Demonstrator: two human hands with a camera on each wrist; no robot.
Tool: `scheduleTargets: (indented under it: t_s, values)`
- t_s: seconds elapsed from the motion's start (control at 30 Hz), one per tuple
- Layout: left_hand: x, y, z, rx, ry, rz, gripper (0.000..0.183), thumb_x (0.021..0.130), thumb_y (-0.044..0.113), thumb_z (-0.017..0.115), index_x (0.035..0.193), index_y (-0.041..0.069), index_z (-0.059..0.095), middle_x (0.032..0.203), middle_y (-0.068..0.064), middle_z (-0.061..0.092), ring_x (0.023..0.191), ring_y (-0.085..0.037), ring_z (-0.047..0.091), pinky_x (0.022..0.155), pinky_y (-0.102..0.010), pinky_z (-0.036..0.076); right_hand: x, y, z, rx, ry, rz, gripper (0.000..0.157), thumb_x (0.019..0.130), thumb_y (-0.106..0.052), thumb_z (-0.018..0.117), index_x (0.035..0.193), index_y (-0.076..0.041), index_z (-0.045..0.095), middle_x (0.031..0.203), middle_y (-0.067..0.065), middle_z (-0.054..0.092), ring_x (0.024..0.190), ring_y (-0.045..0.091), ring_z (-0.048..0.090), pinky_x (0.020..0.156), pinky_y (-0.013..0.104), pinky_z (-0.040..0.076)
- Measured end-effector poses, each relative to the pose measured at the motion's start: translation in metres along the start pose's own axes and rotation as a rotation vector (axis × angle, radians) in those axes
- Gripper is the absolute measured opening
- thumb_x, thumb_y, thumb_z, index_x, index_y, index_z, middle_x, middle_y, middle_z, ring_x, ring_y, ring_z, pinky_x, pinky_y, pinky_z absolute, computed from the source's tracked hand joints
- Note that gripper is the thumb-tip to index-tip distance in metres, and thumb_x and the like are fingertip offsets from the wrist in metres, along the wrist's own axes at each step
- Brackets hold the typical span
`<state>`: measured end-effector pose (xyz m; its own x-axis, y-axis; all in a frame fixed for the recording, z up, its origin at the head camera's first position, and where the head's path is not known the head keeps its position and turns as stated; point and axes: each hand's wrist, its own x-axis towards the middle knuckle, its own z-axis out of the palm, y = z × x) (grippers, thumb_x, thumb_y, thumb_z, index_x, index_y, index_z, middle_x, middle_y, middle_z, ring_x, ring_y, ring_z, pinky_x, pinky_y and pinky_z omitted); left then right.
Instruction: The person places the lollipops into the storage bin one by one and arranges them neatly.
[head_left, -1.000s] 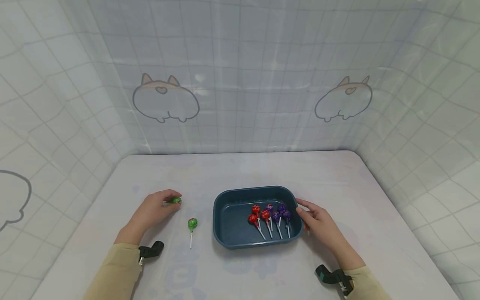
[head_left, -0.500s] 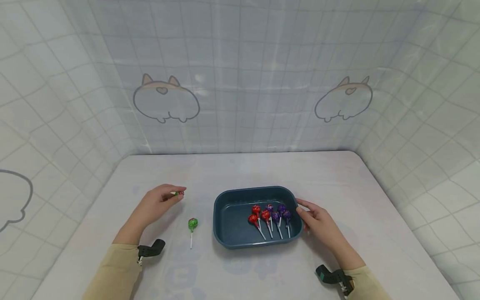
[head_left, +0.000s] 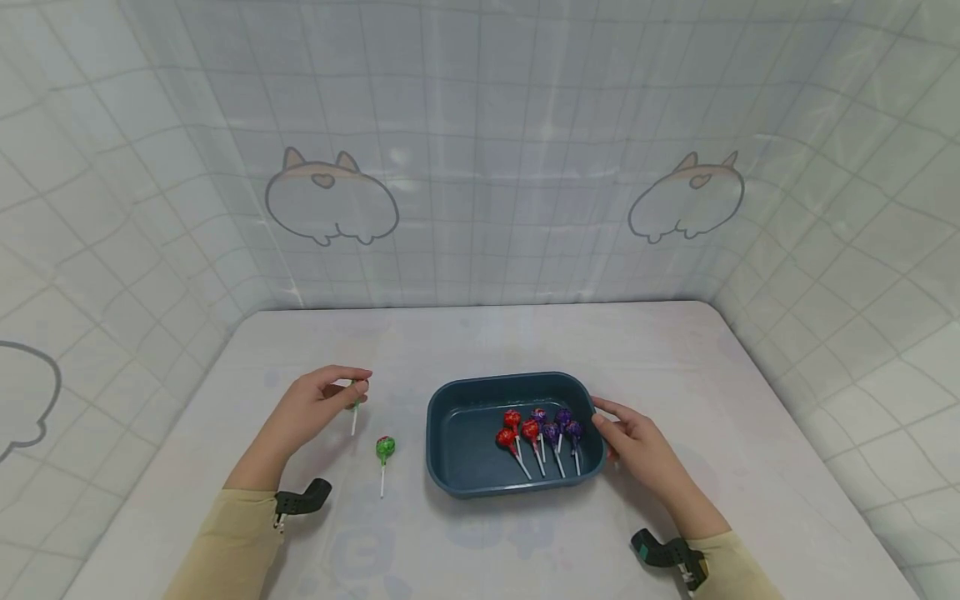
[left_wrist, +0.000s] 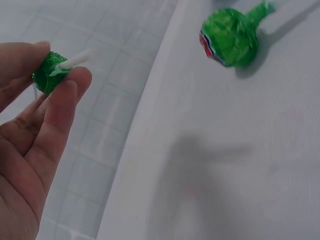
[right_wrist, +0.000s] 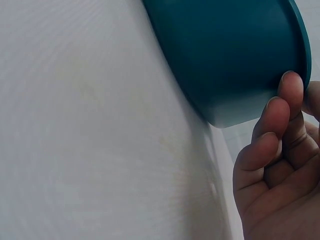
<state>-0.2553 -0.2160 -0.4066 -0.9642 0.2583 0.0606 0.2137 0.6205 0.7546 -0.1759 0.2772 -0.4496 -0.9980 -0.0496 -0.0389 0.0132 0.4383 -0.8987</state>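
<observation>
My left hand [head_left: 307, 410] pinches a green-wrapped lollipop [left_wrist: 50, 72] by its head, between thumb and fingertips. Its white stick points downward in the head view, above the table's left part. Just right of that hand, a second green lollipop [head_left: 386, 448] lies on the table, stick toward me. A dark blue-green tray [head_left: 465, 437] stands at the middle. My right hand [head_left: 640, 446] holds the tray's right end, thumb at the rim and curled fingers against the outer wall. Inside the tray's right half lie red lollipops [head_left: 531, 430] and, beside them, several purple lollipops [head_left: 551, 433].
A pale cloth covers the table [head_left: 480, 550]. White tiled-pattern sheets [head_left: 480, 167] with cartoon outlines rise behind and at both sides. A black wrist camera [head_left: 303, 498] sits on the left wrist, another black camera [head_left: 660, 550] on the right.
My left hand has lifted its green lollipop up and slightly right, and the stick has swung round to hang downward. My right hand and the tray have stayed still.
</observation>
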Motion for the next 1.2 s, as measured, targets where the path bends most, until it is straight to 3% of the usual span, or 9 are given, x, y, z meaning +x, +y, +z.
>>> scheduleTargets:
  t_s: [0.17,0.33,0.63,0.93,1.2]
  values:
    - [0.001,0.002,0.001,-0.019,-0.01,-0.02,0.039,0.091,0.049,0.069,0.125,0.031,0.065,0.106,0.005,0.071,0.091,-0.014,0.068,0.089,-0.049,0.046,0.0,0.0,-0.001,0.002,0.0,-0.01,0.049,0.1,-0.043,0.057,0.14,-0.015,0.055,0.062,0.005,0.058,0.055,0.022,0.052,0.047,0.029,0.042]
    - [0.002,0.004,0.002,-0.031,-0.018,-0.026,0.039,0.09,0.049,0.069,0.124,0.029,0.064,0.11,0.004,0.07,0.093,-0.015,0.068,0.087,-0.048,0.047,-0.001,0.0,-0.003,0.001,0.006,-0.007,0.051,0.099,-0.046,0.058,0.14,-0.016,0.055,0.062,0.005,0.059,0.056,0.023,0.052,0.047,0.029,0.042]
    - [0.005,0.011,0.006,-0.025,0.009,0.052,0.038,0.09,0.046,0.071,0.119,0.021,0.069,0.113,0.004,0.068,0.1,-0.019,0.062,0.082,-0.034,0.051,-0.002,0.0,-0.004,-0.001,0.013,-0.007,0.052,0.099,-0.047,0.057,0.14,-0.016,0.055,0.062,0.005,0.058,0.056,0.022,0.052,0.048,0.03,0.042]
    - [0.003,0.025,0.01,-0.18,-0.056,0.079,0.043,0.087,0.039,0.076,0.122,0.015,0.066,0.116,0.001,0.068,0.106,-0.017,0.064,0.084,-0.027,0.053,0.0,0.001,0.0,0.013,0.002,-0.01,0.047,0.1,-0.042,0.058,0.139,-0.017,0.055,0.062,0.005,0.058,0.055,0.021,0.052,0.048,0.029,0.043]
    - [0.012,0.047,0.016,-0.183,-0.123,0.101,0.045,0.086,0.043,0.076,0.125,0.023,0.067,0.116,0.004,0.068,0.107,-0.014,0.064,0.088,-0.031,0.053,0.001,0.001,0.0,0.003,0.006,0.003,0.05,0.098,-0.047,0.058,0.139,-0.019,0.056,0.064,0.006,0.059,0.056,0.023,0.052,0.048,0.029,0.042]
